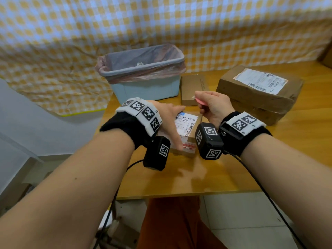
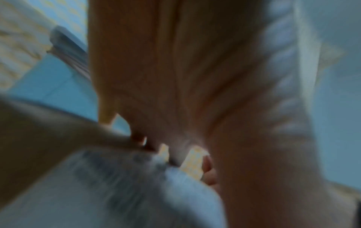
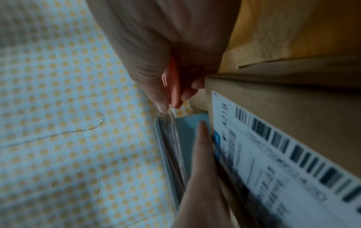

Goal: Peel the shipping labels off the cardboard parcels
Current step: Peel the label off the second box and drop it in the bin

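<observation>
A wooden bench [image 1: 179, 180] carries a pale blue plastic bin [image 1: 143, 87] at its far left edge and a large brown labelled cardboard parcel [image 1: 258, 94] far right. Between them, nearer, the left hand [image 1: 167, 115] lies fingers straight on a small labelled cardboard parcel [image 1: 186, 133]. The right hand [image 1: 213, 105] pinches a pink flat scraper [image 1: 201, 102] just above it

The white label [image 1: 186, 125] on the small cardboard parcel [image 1: 190, 139] under the hands reads "M1 A21B" above a barcode – its smaller print is too blurred. The label [image 1: 260, 80] on the big parcel [image 1: 258, 92] at right shows "P802 170" beside barcodes
</observation>
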